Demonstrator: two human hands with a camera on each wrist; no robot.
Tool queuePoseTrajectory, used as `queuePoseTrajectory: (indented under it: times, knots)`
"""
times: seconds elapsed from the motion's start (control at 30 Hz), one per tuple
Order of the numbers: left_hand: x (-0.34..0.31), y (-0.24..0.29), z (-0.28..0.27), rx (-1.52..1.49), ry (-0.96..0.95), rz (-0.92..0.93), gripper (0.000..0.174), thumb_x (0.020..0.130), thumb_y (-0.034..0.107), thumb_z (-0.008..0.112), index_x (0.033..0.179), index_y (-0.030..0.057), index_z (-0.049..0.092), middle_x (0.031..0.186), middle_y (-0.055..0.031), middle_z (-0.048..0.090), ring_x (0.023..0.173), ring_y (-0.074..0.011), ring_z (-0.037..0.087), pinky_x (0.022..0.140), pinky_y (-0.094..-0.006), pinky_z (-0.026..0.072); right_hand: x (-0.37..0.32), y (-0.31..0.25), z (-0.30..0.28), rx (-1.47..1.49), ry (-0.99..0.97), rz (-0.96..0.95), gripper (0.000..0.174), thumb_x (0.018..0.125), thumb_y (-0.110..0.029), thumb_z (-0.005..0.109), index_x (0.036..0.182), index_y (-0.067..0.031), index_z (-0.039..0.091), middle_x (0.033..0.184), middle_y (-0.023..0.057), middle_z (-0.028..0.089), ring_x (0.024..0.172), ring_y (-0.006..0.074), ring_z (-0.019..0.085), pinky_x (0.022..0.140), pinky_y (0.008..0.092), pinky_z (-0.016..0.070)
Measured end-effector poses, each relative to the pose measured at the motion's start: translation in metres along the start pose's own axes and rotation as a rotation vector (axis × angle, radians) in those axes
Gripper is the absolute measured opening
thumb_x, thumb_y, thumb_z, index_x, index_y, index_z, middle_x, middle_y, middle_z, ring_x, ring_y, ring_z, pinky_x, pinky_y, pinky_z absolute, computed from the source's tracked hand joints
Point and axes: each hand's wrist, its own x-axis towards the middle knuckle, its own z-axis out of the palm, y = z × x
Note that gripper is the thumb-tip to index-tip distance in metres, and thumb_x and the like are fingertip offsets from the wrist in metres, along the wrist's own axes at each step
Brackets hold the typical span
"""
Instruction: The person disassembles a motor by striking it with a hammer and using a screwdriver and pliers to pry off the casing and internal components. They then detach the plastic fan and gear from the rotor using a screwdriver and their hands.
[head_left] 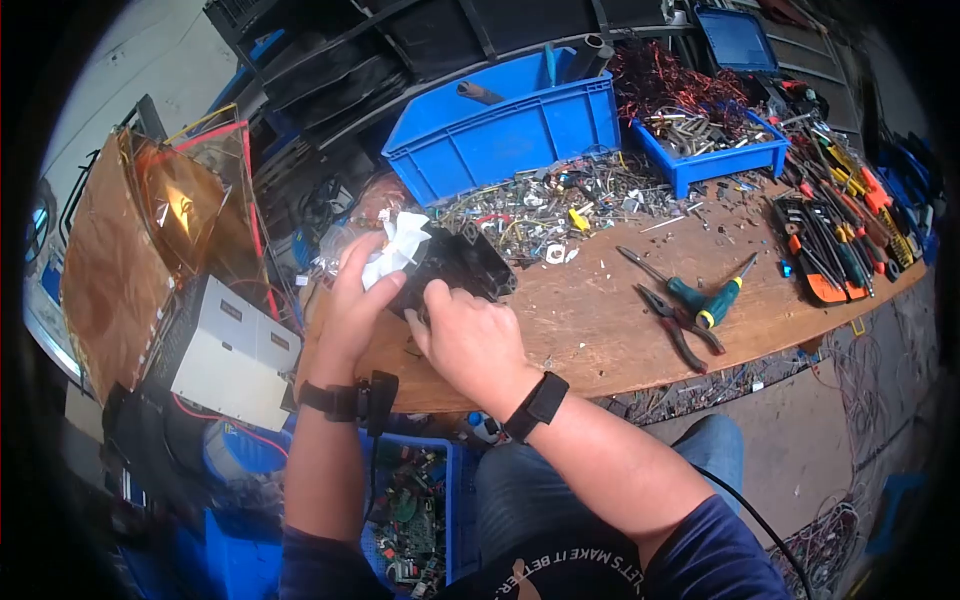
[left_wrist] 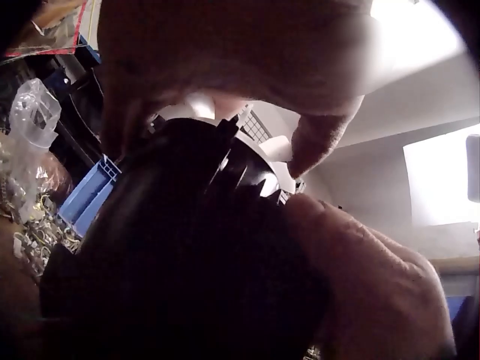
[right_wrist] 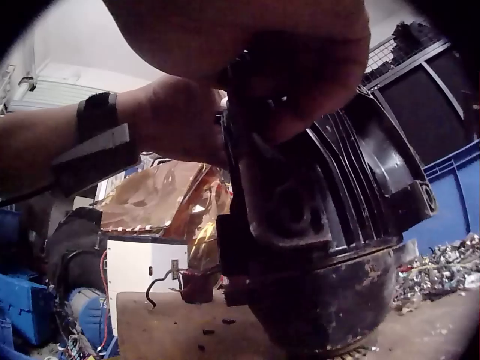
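Note:
A white bladed fan wheel (head_left: pixel 398 250) sits at the left end of a black ribbed motor housing (head_left: pixel 468 262) over the left part of the workbench. The left hand (head_left: pixel 350 300) grips the fan wheel, its thumb and fingers at the blades. With curled fingers, the right hand (head_left: pixel 475 335) holds the near side of the housing. Seen from the right wrist, the housing (right_wrist: pixel 322 202) has a rounded, dirt-worn lower end, and short wires (right_wrist: pixel 176 281) stick out on its left. In the left wrist view the housing (left_wrist: pixel 187 225) is mostly in shadow.
On the wooden bench (head_left: pixel 590 330) lie pliers (head_left: pixel 685 328) and green-handled screwdrivers (head_left: pixel 715 305). Behind stand a large blue bin (head_left: pixel 510 140), heaped metal scraps (head_left: pixel 560 205) and a blue tray (head_left: pixel 730 155) of parts. A tool set (head_left: pixel 825 250) lies right; a white box (head_left: pixel 235 350) stands left.

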Motion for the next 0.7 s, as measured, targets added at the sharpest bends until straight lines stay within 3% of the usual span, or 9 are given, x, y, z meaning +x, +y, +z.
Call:
queuePoseTrajectory:
  times: [0.3,0.5,0.7]
  knots:
    - [0.004,0.001,0.005,0.166,0.024,0.022,0.061,0.08,0.025,0.065,0.132,-0.0021,0.05,0.133,-0.018,0.046,0.124,-0.0282,0.044,0.106,-0.0371,0.032,0.001,0.004,-0.002,-0.005,-0.037,0.021,0.028,0.087,-0.032,0.063,0.085,-0.007,0.05,0.068,0.0122,0.063,0.063,0.0287,0.066,0.054,0.0393,0.0531]
    - [-0.003,0.011,0.009,0.249,0.053,0.111,0.058,0.08,0.024,0.071,0.126,-0.0056,0.052,0.132,-0.0192,0.048,0.122,-0.0313,0.047,0.104,-0.0376,0.0356,-0.004,0.002,-0.006,-0.013,-0.052,0.047,0.029,0.087,-0.033,0.062,0.086,-0.0062,0.051,0.068,0.0119,0.063,0.064,0.0296,0.066,0.058,0.0407,0.0535]
    - [0.008,0.024,0.024,0.257,-0.029,0.216,0.059,0.082,0.029,0.069,0.127,-0.0057,0.051,0.136,-0.0204,0.046,0.129,-0.0319,0.042,0.109,-0.0377,0.0298,-0.005,0.002,-0.035,-0.085,-0.219,0.173,0.035,0.092,-0.038,0.055,0.09,-0.0028,0.053,0.077,0.0183,0.068,0.071,0.0354,0.068,0.065,0.0454,0.0535]
